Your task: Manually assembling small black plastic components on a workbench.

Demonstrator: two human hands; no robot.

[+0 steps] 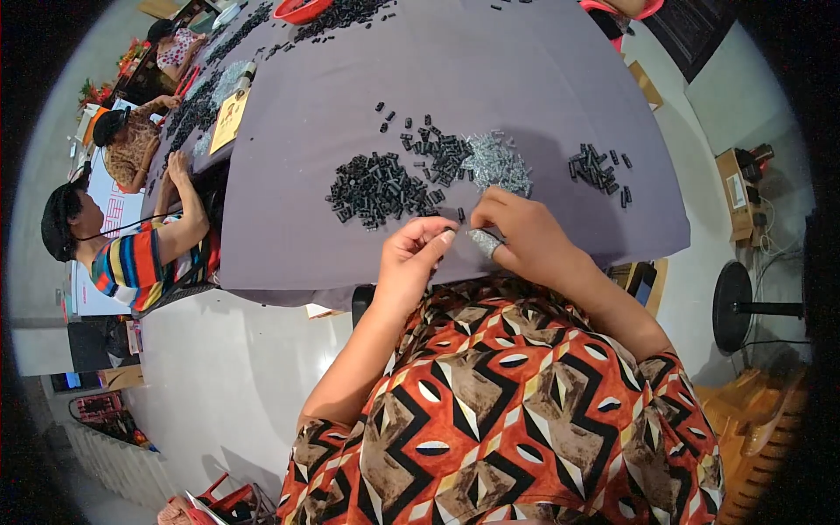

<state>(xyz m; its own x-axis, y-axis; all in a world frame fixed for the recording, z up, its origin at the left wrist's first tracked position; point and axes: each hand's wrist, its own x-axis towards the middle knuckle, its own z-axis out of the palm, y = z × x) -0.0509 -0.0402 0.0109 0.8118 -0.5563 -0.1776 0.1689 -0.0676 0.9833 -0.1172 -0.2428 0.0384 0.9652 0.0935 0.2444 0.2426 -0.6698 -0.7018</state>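
Close to the table's near edge, my left hand (413,255) is closed in a pinch on a small black cylindrical piece, mostly hidden by the fingertips. My right hand (525,234) is just beside it, fingers pinched together; whatever they hold is hidden. A silvery-grey covering (485,243) wraps one of its fingers. Beyond the left hand lies a large heap of black cylindrical pieces (376,188), which runs into a looser black heap (444,157). Small clear pieces (500,162) are piled just past my right hand. Farther right sits a smaller group of black pieces (595,168).
A grey-purple cloth (297,201) covers the table. Along its left side, several people (149,236) sit by more black and clear pieces. A yellow card (229,121) lies near them. At the far end is a red basin (302,9). A black fan (735,306) stands right.
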